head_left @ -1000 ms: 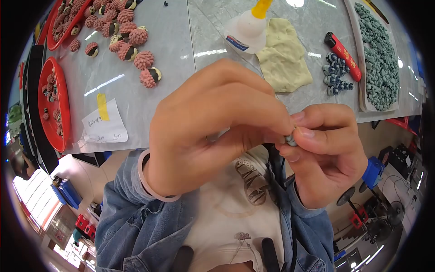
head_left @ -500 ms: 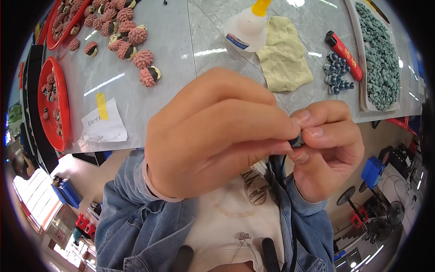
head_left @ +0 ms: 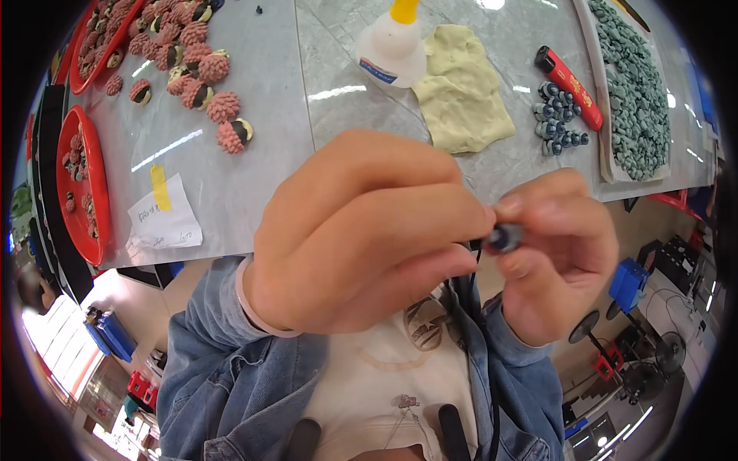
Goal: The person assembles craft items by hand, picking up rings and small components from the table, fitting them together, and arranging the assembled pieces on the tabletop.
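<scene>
Right grip [head_left: 559, 253]: thumb and finger pinch a blurred dark piece [head_left: 505, 237].
Left grip [head_left: 365, 230]: bent, fingertips just beside it; cannot tell whether they hold it too.
Dark piece: between the hands, at the desk's [head_left: 231, 192] near edge.
Dark cluster [head_left: 555, 112]: beside the red marker [head_left: 573, 91], towards the right edge.
Tray [head_left: 606, 154]: green pieces [head_left: 632, 88], near-right corner.
</scene>
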`<state>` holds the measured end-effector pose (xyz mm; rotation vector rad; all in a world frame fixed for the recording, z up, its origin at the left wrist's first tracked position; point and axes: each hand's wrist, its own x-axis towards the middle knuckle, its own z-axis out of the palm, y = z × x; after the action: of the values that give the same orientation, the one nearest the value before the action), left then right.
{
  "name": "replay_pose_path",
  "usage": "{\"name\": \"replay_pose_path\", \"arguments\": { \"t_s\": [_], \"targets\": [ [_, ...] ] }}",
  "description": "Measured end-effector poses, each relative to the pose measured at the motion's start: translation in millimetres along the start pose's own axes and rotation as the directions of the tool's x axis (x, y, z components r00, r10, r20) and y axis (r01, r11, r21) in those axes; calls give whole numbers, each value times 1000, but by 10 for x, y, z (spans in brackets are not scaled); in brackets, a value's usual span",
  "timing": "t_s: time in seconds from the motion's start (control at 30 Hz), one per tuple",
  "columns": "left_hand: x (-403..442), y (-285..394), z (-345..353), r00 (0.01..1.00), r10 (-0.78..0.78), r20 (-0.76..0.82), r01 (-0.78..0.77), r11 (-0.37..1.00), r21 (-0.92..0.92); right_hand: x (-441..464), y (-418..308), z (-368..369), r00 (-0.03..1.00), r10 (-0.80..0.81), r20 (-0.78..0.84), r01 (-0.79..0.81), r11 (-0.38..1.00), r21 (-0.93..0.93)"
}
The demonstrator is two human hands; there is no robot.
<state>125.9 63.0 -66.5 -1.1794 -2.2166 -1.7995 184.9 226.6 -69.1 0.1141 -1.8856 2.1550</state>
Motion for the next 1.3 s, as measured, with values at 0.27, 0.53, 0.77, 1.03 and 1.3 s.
{"name": "replay_pose_path", "arguments": {
  "t_s": [0.27,0.53,0.77,1.03,1.3],
  "targets": [
    [-18,-17,35,1000,-24,5,23,999,26,18,-163,-379,922,-113,-370,-115,833,-541],
    [-38,131,-150,994,-13,111,3,996,87,124,-38,-401,964,-205,-170,-50,488,-871],
    [-123,238,-667,998,55,-43,-42,961,272,367,-274,-840,920,-388,-49,89,328,-940],
    [70,450,-1467,999,-19,-46,45,760,648,571,-229,-1320,949,-297,-105,-60,157,-986],
    [808,171,-1626,977,-184,112,72,770,634,588,-151,-1324,917,-358,-176,-104,210,-972]
  ]
}}
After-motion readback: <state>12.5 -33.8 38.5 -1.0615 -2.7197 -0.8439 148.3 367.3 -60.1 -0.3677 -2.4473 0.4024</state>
